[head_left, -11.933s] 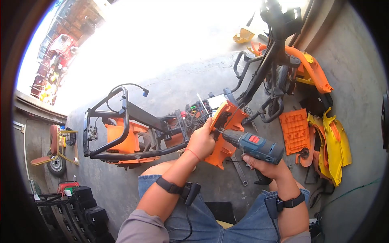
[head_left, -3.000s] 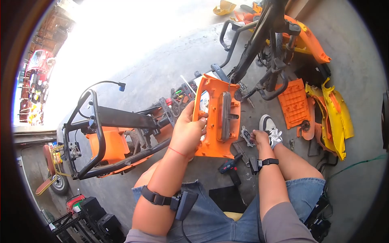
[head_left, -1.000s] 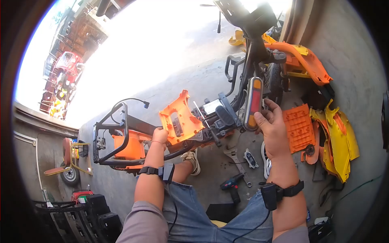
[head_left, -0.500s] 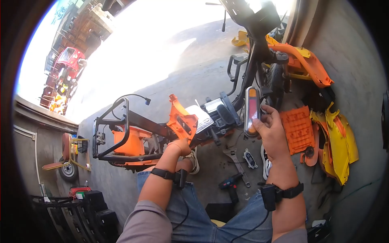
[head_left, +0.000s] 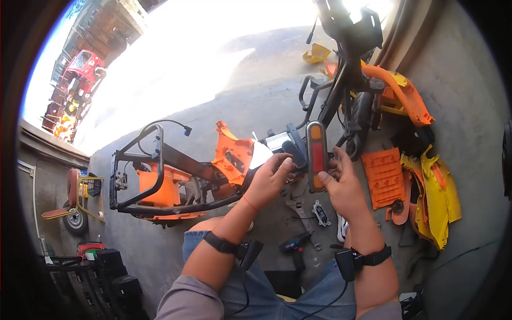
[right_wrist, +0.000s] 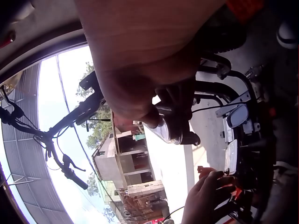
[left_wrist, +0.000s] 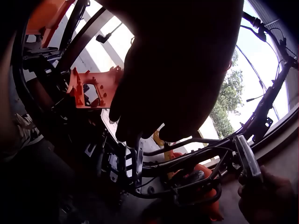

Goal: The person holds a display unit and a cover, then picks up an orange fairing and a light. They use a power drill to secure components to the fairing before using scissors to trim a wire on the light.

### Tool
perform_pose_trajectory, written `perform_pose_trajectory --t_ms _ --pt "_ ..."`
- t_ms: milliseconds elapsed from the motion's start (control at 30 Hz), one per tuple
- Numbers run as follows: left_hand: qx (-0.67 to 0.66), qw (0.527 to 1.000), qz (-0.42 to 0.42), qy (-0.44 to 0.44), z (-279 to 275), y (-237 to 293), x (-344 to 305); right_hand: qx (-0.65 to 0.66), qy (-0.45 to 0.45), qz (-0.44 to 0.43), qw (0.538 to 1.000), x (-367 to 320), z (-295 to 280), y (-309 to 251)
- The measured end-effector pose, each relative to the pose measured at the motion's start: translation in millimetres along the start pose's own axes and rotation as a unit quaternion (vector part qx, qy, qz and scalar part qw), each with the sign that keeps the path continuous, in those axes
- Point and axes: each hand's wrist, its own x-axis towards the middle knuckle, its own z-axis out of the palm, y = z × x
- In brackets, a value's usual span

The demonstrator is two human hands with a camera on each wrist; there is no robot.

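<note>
Grey concrete floor, bright daylight beyond.

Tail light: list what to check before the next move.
1. Grip on tail light: ok, right hand holds its lower half, light upright.
2. Left hand free: ok, fingers straight, holding nothing.
3. Orange panel out of the way: ok, resting on the frame.
4. Drill at hand: ok, lying on the floor below the hands.
5. Light's wiring: cannot tell, hidden.
</note>
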Motion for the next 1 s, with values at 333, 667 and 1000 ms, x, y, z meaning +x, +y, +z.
perform_pose_trajectory --t_ms 333,667,1000 --pt "-0.231 0.973 -0.013 -0.010 30.8 11.7 16.0 -0.252 0.052 -0.169 0.951 -8.6 23.7 -14.1" --pt "-0.416 0.884 -0.034 -0.211 11.0 22.5 -2.1 -0.166 0.145 -0.246 0.944 6.3 15.8 -22.3" --pt "-0.466 0.851 -0.134 -0.204 21.3 25.4 -5.5 -0.218 0.127 -0.282 0.926 2.0 12.9 -25.1"
